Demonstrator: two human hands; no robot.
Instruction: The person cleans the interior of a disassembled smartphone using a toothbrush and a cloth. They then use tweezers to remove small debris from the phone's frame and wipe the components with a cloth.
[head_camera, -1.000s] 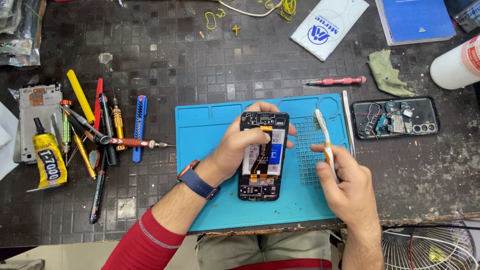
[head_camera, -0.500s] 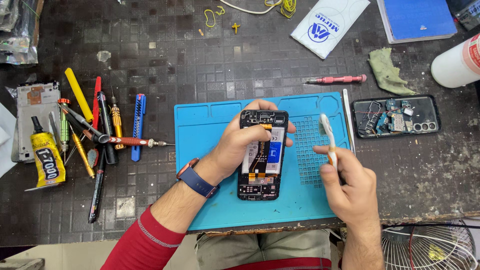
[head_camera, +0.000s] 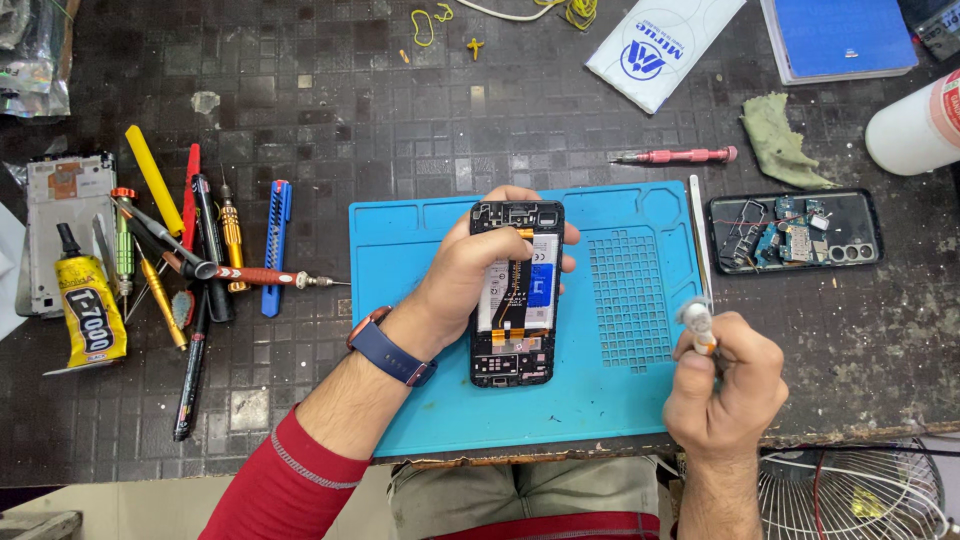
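My left hand (head_camera: 470, 270) grips an opened black phone (head_camera: 515, 330) with its back off, holding it by the upper part over a blue work mat (head_camera: 420, 400). The battery and circuit boards show inside it. A blue watch sits on that wrist. My right hand (head_camera: 725, 385) is at the mat's right edge, closed around a small white and orange tool (head_camera: 697, 325) that points upward. The tool is apart from the phone.
A heap of screwdrivers and prying tools (head_camera: 190, 240) and a yellow glue tube (head_camera: 90, 310) lie left. A second opened phone shell (head_camera: 795, 230), a pink screwdriver (head_camera: 670, 156), a green rag (head_camera: 780, 140) and a white bottle (head_camera: 915, 125) lie right. A fan grille (head_camera: 850, 495) sits below.
My right hand has drawn the tool away from the phone, moving right and down toward the mat's edge and turning the tool more upright. The left hand and phone stay put.
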